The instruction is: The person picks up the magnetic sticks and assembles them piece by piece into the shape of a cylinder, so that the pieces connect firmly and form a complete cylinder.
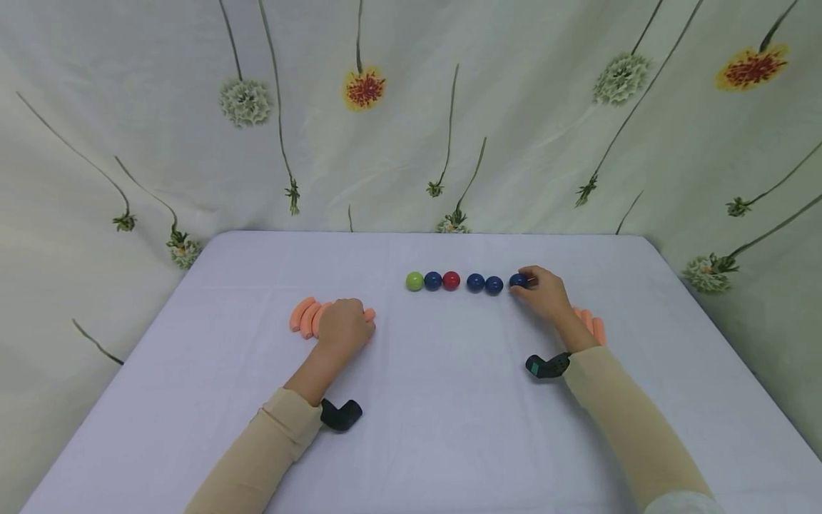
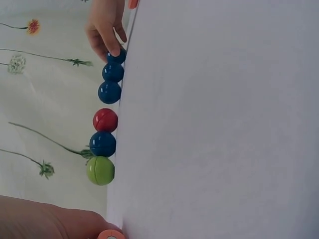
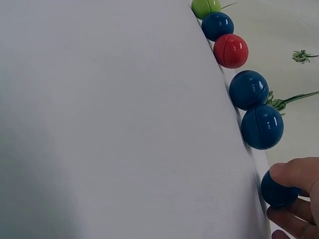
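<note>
Toward the back of the table, a row of glossy balls holds a green ball (image 1: 414, 281), a red ball (image 1: 452, 280) and several blue ones. At its right end my right hand (image 1: 544, 291) pinches a blue ball (image 3: 279, 190) between thumb and fingers, a small gap from the neighbouring blue ball (image 3: 262, 126). On the left, my left hand (image 1: 345, 327) is curled over a group of orange curved rods (image 1: 300, 314) and grips one. That rod's end, an orange rod tip (image 2: 110, 234), shows by the thumb in the left wrist view; the palm hides most of it.
More orange rods (image 1: 599, 330) lie beside my right wrist, partly hidden by it. A white cloth covers the table (image 1: 443, 400). Behind the table's back edge hangs a flower-print curtain (image 1: 411, 128). Each wrist wears a black camera, one left (image 1: 342, 415), one right (image 1: 547, 365).
</note>
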